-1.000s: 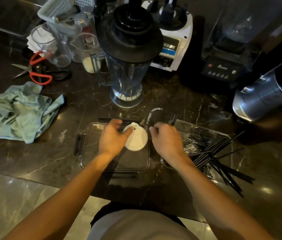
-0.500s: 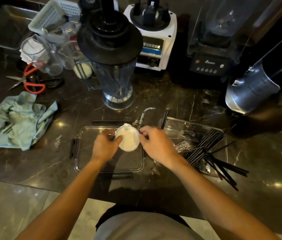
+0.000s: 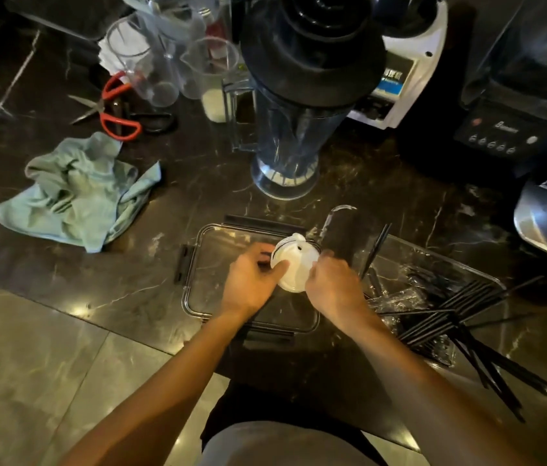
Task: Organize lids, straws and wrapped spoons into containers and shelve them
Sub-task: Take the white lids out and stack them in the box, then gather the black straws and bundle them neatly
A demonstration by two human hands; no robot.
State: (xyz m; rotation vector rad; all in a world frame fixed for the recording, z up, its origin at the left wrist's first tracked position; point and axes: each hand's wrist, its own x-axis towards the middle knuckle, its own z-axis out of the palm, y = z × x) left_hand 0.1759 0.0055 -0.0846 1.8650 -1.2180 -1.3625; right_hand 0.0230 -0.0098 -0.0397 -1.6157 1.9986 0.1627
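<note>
1. White lid [image 3: 295,265]: held at the centre of the view over the far right corner of the clear latching container [image 3: 218,290], which otherwise looks bare inside.
2. Left hand [image 3: 252,284]: grips the lid's 9 o'clock edge, thumb laid on its top face.
3. Right hand [image 3: 334,285]: fingers curled at the lid's 3 o'clock rim; its fingertips are hidden, so the exact pinch cannot be told.
4. Progress (a judgement): early. Only this one lid is near a container, nothing is latched and no shelf is in view.
5. Black straws [image 3: 460,314]: at 3 to 4 o'clock of the lid, piled loose in a second clear tray [image 3: 433,255], several overhanging its near rim onto the counter [image 3: 151,264]. Crinkled clear wrappers [image 3: 396,295] among them may hold the wrapped spoons; too blurred to tell.
6. Blender jug [image 3: 292,129]: at 12 o'clock, close behind the container, the nearest thing in the way of a far reach.
7. Blender bases [image 3: 406,79]: at 1 to 2 o'clock.
8. Green cloth [image 3: 77,193] at 10 o'clock; red-handled scissors [image 3: 114,109] and clear measuring cups [image 3: 178,68] at 11 o'clock, all well apart from the container.
</note>
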